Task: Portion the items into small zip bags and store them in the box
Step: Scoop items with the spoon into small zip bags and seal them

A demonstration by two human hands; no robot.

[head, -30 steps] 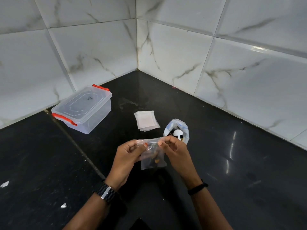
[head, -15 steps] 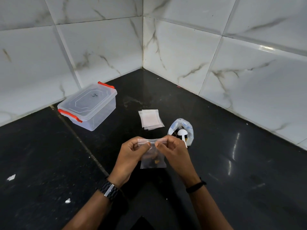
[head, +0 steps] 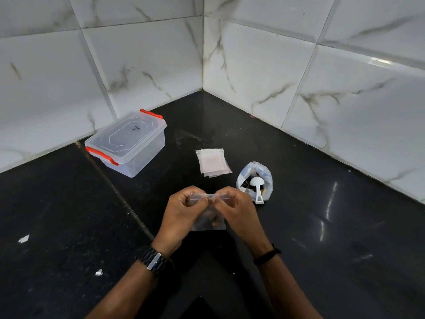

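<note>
A small clear zip bag (head: 209, 223) with a few dark and orange bits inside hangs between my hands above the black counter. My left hand (head: 181, 211) pinches the left half of its top strip and my right hand (head: 238, 209) pinches the right half, fingertips nearly meeting. Beyond the right hand stands an open plastic bag of dark items (head: 254, 180) with a white scoop (head: 257, 188) resting in it. A stack of empty zip bags (head: 212, 162) lies flat behind. A clear box with red latches (head: 127, 143) sits lidded at the left near the wall.
White marble-patterned tiled walls (head: 253, 65) meet in a corner behind the counter. A seam (head: 115, 187) runs diagonally across the black counter. Small white scraps (head: 23, 238) lie at the near left.
My hands have drawn closer together along the bag's top strip, fingertips now almost touching. The view has shifted slightly; nothing on the counter moved.
</note>
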